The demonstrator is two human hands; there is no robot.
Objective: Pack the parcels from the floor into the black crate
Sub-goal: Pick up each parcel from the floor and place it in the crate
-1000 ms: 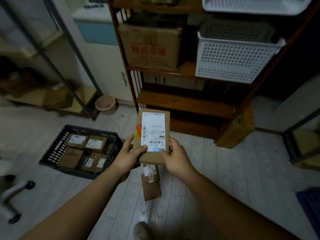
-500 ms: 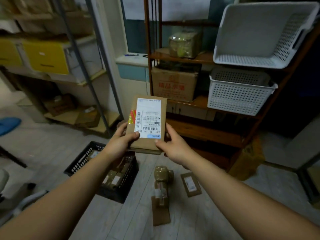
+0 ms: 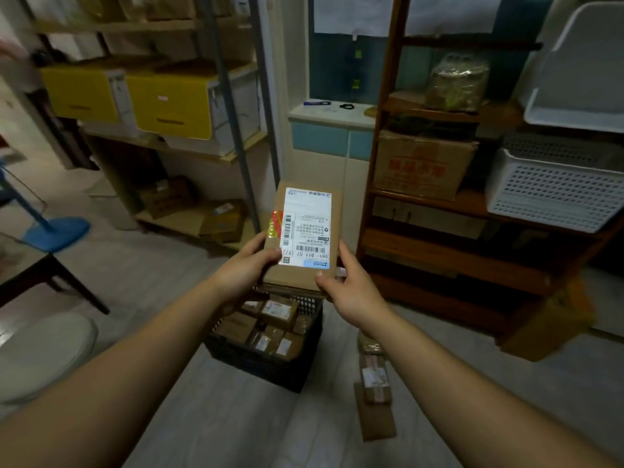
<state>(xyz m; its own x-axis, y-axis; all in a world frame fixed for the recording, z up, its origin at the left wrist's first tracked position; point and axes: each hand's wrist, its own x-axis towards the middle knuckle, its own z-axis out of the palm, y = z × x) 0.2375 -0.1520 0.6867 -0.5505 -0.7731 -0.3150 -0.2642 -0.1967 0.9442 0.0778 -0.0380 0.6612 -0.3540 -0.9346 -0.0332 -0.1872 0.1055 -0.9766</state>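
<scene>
I hold a flat brown parcel (image 3: 305, 238) with a white shipping label face up, above the black crate (image 3: 270, 364). My left hand (image 3: 244, 265) grips its left lower edge and my right hand (image 3: 347, 290) grips its lower right corner. A second parcel seems to lie under it in my hands. The crate stands on the floor below my hands and holds several small brown parcels. To the crate's right, small parcels (image 3: 374, 380) lie in a row on the floor, the nearest one flat (image 3: 376, 422).
A wooden shelf (image 3: 449, 251) with a cardboard box and white baskets (image 3: 550, 194) stands at the right. A metal rack (image 3: 236, 106) with yellow bins is at the left. A dark table corner (image 3: 40, 268), a blue stool base and a white seat lie at the far left.
The view has swung left and up. The crate now sits directly under the held parcel, where before it lay to the left. Both hands keep the same hold.
</scene>
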